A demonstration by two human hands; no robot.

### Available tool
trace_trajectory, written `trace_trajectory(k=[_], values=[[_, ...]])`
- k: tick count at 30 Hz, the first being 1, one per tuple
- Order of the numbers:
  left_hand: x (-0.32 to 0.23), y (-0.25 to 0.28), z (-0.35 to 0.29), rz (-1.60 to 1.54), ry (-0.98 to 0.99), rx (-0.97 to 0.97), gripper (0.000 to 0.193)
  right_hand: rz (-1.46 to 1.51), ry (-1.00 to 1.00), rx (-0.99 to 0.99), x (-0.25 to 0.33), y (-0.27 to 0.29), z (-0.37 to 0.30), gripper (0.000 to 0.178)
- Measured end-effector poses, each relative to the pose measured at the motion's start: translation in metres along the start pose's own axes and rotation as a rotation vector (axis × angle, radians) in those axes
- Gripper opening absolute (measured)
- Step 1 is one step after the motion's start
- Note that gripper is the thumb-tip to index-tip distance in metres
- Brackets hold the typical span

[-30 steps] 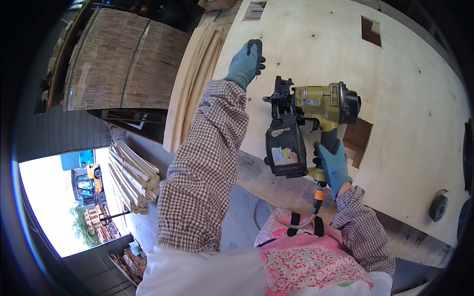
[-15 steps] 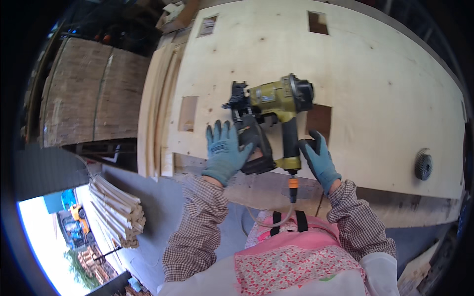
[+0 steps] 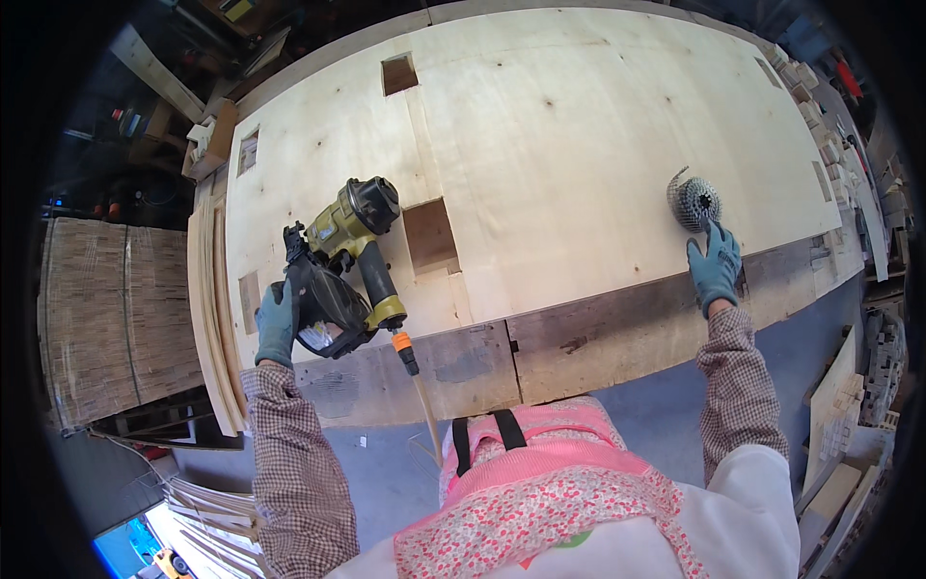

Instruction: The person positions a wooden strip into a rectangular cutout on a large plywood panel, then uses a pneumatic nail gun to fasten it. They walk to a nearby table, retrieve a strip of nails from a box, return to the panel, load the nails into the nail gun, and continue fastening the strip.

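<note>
A green and black coil nail gun [image 3: 349, 217] lies on a large plywood sheet [image 3: 559, 183], left of the middle. My left hand [image 3: 277, 326], in a blue glove with dark fingertips, grips the outer side of its black magazine; part of the fingers is hidden there. An orange and black hose coupling [image 3: 403, 349] joins the gun's handle to a pale air hose [image 3: 427, 410]. Farther right, a coil of nails [image 3: 696, 201] rests on the sheet with a loose end sticking up. My gloved right hand [image 3: 715, 265] reaches it, fingers apart, the fingertips at its near edge.
Square cut-outs pierce the sheet, one [image 3: 431, 236] right beside the gun. Long wood strips [image 3: 214, 299] lie along the left edge. A strapped wood stack [image 3: 92, 314] stands farther left. Small wood blocks [image 3: 808, 106] line the right edge. The worn bench edge [image 3: 453, 372] runs in front.
My right hand has left the nail gun's handle and reached right to the nail coil. My left hand has shifted to the magazine's outer side. The view has swung right.
</note>
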State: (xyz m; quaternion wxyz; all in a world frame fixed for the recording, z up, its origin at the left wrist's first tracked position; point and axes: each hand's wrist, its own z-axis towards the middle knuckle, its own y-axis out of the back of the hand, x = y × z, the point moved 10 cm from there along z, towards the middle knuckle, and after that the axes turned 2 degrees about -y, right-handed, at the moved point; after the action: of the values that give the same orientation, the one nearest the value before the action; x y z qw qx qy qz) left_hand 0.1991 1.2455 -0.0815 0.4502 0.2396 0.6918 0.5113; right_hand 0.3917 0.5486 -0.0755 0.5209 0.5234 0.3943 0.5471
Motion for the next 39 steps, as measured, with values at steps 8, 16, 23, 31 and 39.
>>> trace_trajectory(k=[8,16,23,31,39], values=[[-0.163,0.036,-0.149,-0.035,-0.254,-0.146,0.042,-0.42,0.143,0.107,-0.028,-0.056,0.065,0.066],[-0.157,-0.003,-0.254,0.174,-0.152,-0.099,0.078,-0.197,0.073,0.015,-0.05,-0.072,0.09,0.061],[-0.166,0.046,-0.234,-0.186,-0.142,-0.15,0.057,1.179,0.303,0.629,0.11,-0.05,0.016,0.047],[-0.124,0.065,-0.183,-0.709,-0.169,-0.193,0.039,1.393,0.407,1.276,0.367,0.007,-0.148,0.052],[-0.006,0.055,-0.118,-0.409,0.031,-0.142,0.034,1.293,0.407,1.36,0.5,-0.056,-0.211,0.05]])
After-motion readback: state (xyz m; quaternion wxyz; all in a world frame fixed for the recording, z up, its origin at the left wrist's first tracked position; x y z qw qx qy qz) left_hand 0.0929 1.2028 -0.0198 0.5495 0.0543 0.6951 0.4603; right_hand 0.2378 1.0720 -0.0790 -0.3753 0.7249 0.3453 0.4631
